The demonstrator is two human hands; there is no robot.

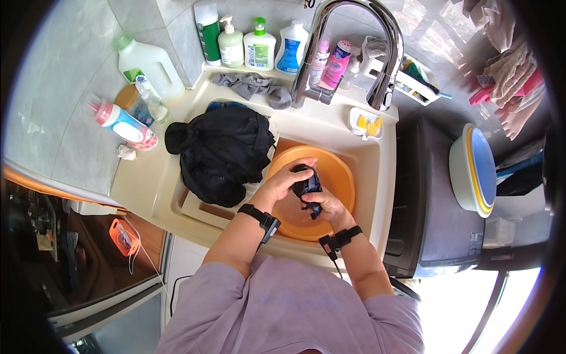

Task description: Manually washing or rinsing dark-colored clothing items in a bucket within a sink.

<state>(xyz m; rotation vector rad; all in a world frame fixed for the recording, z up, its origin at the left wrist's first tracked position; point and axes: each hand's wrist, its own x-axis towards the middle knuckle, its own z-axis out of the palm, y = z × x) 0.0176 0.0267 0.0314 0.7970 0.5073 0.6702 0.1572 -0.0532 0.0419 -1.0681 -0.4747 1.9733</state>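
Note:
Over an orange plastic basin [338, 177] in the sink, my left hand [289, 177] and my right hand [326, 203] both grip a small bunched piece of wet black cloth [306, 186]. Cloudy water stands in the basin below them. A heap of black clothing [221, 150] lies on the sink's washboard side, left of the basin. The chrome faucet [305, 57] arches behind the basin, its spout above the far right part of the sink. A white soap dish [366, 124] with yellow soap pieces sits on the right back rim.
Pump bottles [259, 48] and a pink bottle [337, 64] line the back ledge near a grey rag [252, 86]. A detergent jug [148, 66] and a pink-capped bottle [124, 124] stand at left. Stacked basins [473, 170] rest on a dark appliance [442, 199] at right.

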